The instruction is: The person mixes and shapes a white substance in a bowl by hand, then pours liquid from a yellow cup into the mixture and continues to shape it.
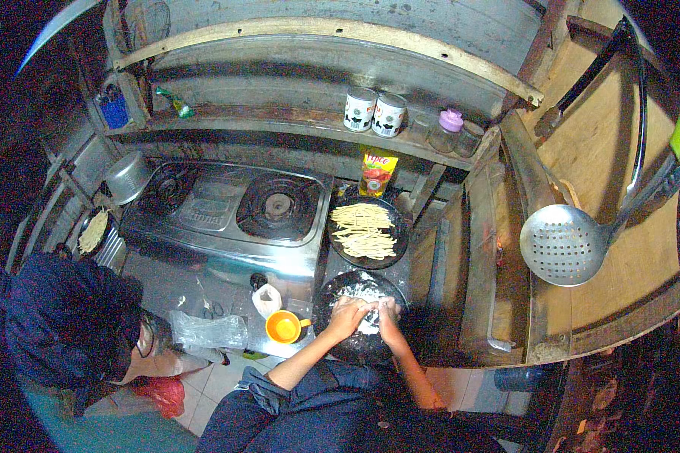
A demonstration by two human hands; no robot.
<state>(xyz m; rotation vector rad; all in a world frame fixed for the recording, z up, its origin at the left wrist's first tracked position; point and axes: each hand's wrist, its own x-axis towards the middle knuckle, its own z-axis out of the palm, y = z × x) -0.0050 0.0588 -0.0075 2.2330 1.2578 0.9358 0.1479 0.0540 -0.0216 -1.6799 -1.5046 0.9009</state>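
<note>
Both hands are over a round dark pan [327, 300] dusted with white powder that looks like flour [368, 327]. My left hand [347, 317] and my right hand [389, 311] meet at the fingertips above the powder. Whatever may be between the fingers is too small or hidden to make out. Just beyond, a second dark round tray [368, 263] holds two rows of pale strips of dough [365, 229]. An orange cup [283, 327] stands left of the floured pan, beside an opened white packet [267, 300].
A two-burner gas stove [226, 226] fills the left side. Another person [73, 323] leans in at lower left, near a clear plastic bag [208, 329] and scissors [212, 310]. A skimmer [564, 244] hangs at right. Cans [360, 110] and jars [444, 136] line the shelf.
</note>
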